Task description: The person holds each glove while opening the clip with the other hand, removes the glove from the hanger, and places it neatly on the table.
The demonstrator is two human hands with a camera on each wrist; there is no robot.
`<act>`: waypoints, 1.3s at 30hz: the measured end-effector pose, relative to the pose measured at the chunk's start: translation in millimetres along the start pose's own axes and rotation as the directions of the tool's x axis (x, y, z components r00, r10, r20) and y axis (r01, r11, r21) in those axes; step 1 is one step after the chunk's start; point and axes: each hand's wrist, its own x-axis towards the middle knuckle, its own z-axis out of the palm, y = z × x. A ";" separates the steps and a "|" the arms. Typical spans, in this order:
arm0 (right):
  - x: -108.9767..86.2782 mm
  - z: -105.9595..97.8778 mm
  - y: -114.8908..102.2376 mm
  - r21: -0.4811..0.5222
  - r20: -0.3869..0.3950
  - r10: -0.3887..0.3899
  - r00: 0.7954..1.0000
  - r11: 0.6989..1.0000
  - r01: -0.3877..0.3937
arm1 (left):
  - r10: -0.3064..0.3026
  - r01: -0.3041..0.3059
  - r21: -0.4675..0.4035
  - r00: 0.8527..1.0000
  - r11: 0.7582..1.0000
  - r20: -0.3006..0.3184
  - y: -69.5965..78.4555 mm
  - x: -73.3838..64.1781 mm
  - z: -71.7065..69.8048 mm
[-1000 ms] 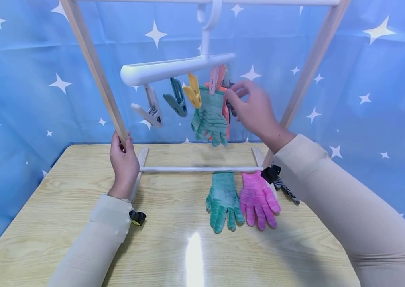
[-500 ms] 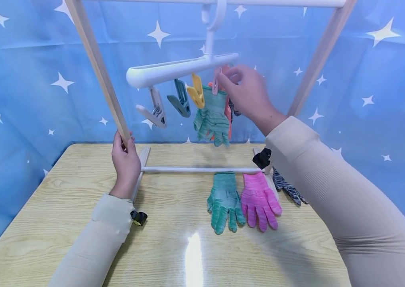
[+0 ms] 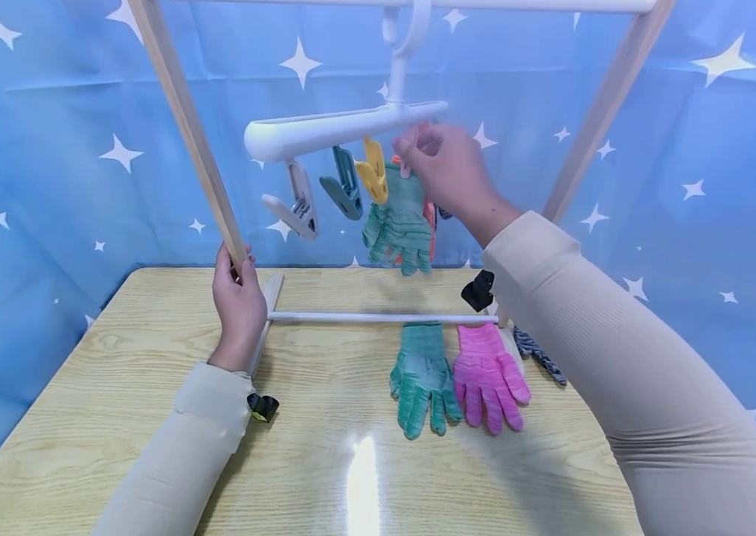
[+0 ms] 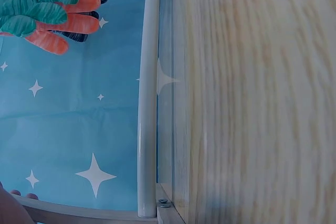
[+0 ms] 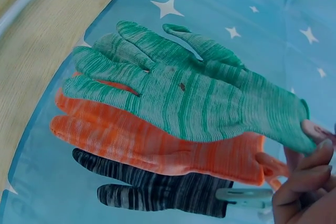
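While my left grip (image 3: 239, 305) holds the wooden upright (image 3: 193, 141), my right grip (image 3: 450, 167) pinches the pink clothespin (image 3: 405, 169). A green knit glove (image 3: 399, 216) hangs from it.

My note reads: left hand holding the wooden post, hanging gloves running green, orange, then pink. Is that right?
No: the third hanging glove is striped black and grey, not pink, as the right wrist view shows. The left hand holds the wooden post; the green glove and orange glove come first.

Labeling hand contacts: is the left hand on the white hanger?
No, the left hand grips the left wooden post.
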 end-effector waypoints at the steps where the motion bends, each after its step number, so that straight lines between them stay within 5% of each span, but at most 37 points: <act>1: 0.4 0.2 0.7 0.005 -0.003 0.000 1.000 1.000 0.000 | 0.002 -0.002 -0.002 1.000 1.000 0.003 0.0 -0.1 0.2; 13: 0.0 -1.1 4.7 0.020 -0.007 -0.007 1.000 1.000 0.007 | -0.008 0.007 -0.036 1.000 0.999 -0.024 5.2 -1.0 -0.3; 19: -2.0 -1.4 3.7 0.042 0.002 -0.003 1.000 0.999 0.003 | 0.089 -0.093 -0.036 0.990 0.995 -0.108 16.4 -3.8 2.9; 22: -3.1 -1.3 4.5 0.057 0.008 0.010 1.000 0.998 -0.011 | 0.196 -0.203 -0.017 0.961 0.979 -0.192 26.9 -9.4 8.5; 27: -3.9 -1.4 4.3 0.073 0.008 0.002 1.000 0.997 -0.002 | 0.432 -0.451 -0.020 0.865 0.892 -0.254 47.8 -29.1 26.4; 29: -3.6 -1.2 2.8 0.084 0.010 -0.017 1.000 0.996 0.016 | 0.523 -0.538 -0.023 0.827 0.842 -0.206 54.2 -35.5 35.1; 31: -3.1 -1.2 1.4 0.095 0.010 -0.035 0.999 0.995 0.034 | 0.562 -0.569 -0.036 0.819 0.822 -0.117 59.8 -39.3 44.5; 34: -3.2 -1.4 0.0 0.101 0.011 -0.028 1.000 0.995 0.027 | 0.544 -0.544 -0.017 0.839 0.839 0.032 65.2 -39.3 59.5; 39: -5.2 -1.4 0.8 0.115 0.021 -0.002 1.000 0.993 0.000 | 0.398 -0.402 -0.032 0.886 0.915 0.239 70.8 -29.2 83.2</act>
